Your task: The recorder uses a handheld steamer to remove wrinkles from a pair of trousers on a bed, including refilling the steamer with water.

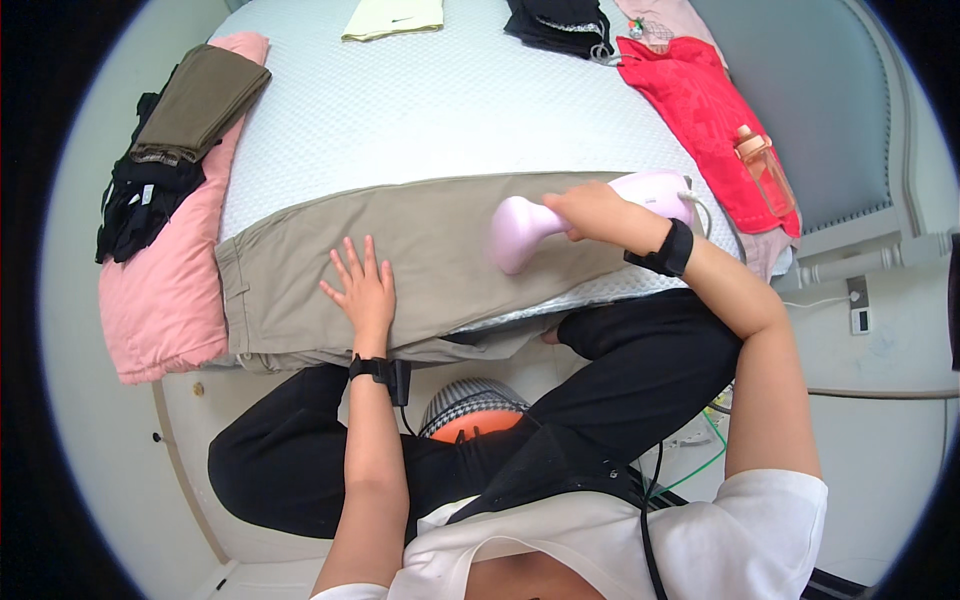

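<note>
Khaki trousers (420,225) lie stretched sideways along the near edge of the bed, waistband to the left. My left hand (362,288) rests flat on them with its fingers spread. In my right hand (596,212) is a pink handheld garment steamer (515,235), gripped by its handle. The steamer's rounded head is over the trouser legs, right of my left hand; whether it touches the cloth I cannot tell. A pale cord (700,205) runs from the steamer's body at the right. Part of the trousers hangs over the bed's front edge.
The white quilted bed (430,110) spreads beyond the trousers. On the left, folded brown trousers (200,100) and black clothing (150,200) lie on a pink quilt (165,310). A bottle (765,170) rests on red cloth (680,95) beside the headboard (820,100). Folded pale-yellow cloth (393,18) and black clothing (555,25) lie farthest away.
</note>
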Demonstrator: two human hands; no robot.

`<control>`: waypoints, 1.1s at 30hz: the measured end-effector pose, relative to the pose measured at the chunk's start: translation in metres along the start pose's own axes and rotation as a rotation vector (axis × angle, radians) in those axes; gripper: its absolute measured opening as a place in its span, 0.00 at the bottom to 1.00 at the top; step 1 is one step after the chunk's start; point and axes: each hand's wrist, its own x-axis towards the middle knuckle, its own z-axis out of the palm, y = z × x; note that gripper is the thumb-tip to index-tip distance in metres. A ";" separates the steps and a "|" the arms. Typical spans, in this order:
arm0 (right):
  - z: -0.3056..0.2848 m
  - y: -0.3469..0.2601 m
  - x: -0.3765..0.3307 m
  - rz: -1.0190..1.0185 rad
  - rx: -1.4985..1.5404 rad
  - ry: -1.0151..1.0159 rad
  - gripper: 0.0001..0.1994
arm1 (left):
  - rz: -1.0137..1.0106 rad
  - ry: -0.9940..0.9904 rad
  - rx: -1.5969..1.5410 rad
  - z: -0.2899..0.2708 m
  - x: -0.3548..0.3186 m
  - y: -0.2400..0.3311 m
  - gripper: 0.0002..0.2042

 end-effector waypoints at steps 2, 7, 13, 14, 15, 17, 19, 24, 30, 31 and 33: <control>0.008 0.019 -0.010 0.033 -0.044 0.008 0.15 | -0.005 -0.007 -0.018 -0.001 0.000 0.002 0.25; 0.009 0.045 -0.044 0.166 -0.116 -0.024 0.15 | 0.000 0.008 -0.027 -0.002 -0.001 0.002 0.25; -0.002 0.029 -0.049 0.243 -0.095 -0.084 0.15 | 0.009 0.040 -0.004 -0.004 -0.002 0.003 0.25; -0.004 0.021 -0.046 0.240 -0.050 -0.087 0.16 | 0.013 0.037 -0.001 -0.006 -0.003 0.007 0.25; -0.002 0.016 -0.042 0.242 -0.039 -0.084 0.16 | -0.011 0.018 0.055 -0.012 -0.003 0.011 0.25; 0.003 0.005 -0.035 0.064 0.065 0.005 0.17 | -0.023 -0.002 0.118 -0.011 -0.008 0.020 0.25; 0.006 -0.010 -0.024 0.056 0.073 -0.031 0.18 | -0.027 0.001 0.011 -0.001 -0.015 0.023 0.26; 0.015 -0.015 -0.025 -0.061 -0.002 -0.007 0.17 | -0.020 -0.012 0.030 0.007 -0.016 0.022 0.26; 0.017 0.012 -0.059 0.042 -0.039 -0.032 0.18 | 0.021 0.025 0.035 0.012 -0.003 0.012 0.26; 0.016 0.018 -0.063 0.093 -0.050 -0.052 0.18 | 0.039 0.050 0.033 0.012 0.001 0.008 0.26; 0.017 0.029 -0.072 0.098 -0.046 -0.038 0.18 | 0.022 0.013 0.006 0.008 0.003 0.009 0.27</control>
